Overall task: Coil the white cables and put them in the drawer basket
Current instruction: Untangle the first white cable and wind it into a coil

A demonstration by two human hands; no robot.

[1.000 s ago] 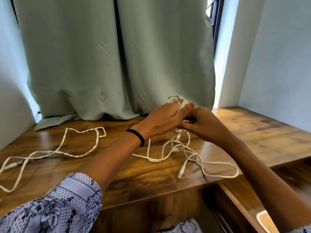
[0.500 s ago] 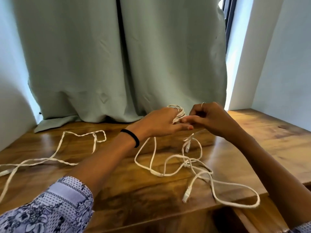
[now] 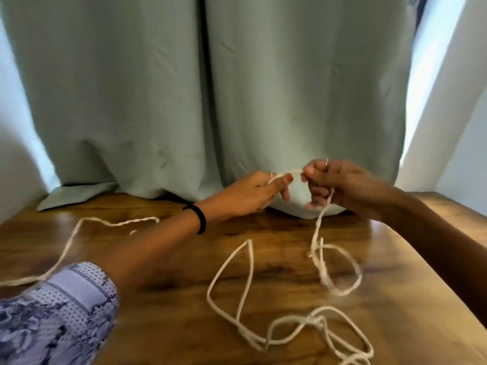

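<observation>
A white cable (image 3: 320, 248) lies in loose tangled loops on the wooden desk (image 3: 171, 299) and rises to my hands near the curtain. My left hand (image 3: 257, 192) grips a wound part of it, with a short stretch running across to my right hand (image 3: 340, 189). My right hand pinches that stretch, and the cable hangs down from its fingers to the loops. A second white cable (image 3: 79, 227) trails along the desk's left side, partly hidden behind my left sleeve. The drawer basket is out of view.
A pale green curtain (image 3: 184, 101) hangs along the back and rests on the desk. White walls close in at the left and right. The desk's right edge (image 3: 448, 293) runs diagonally below my right forearm.
My hands have drawn apart and risen, pulling a short length of cable taut between them. The view has tilted up, so the desk's front edge has left the picture.
</observation>
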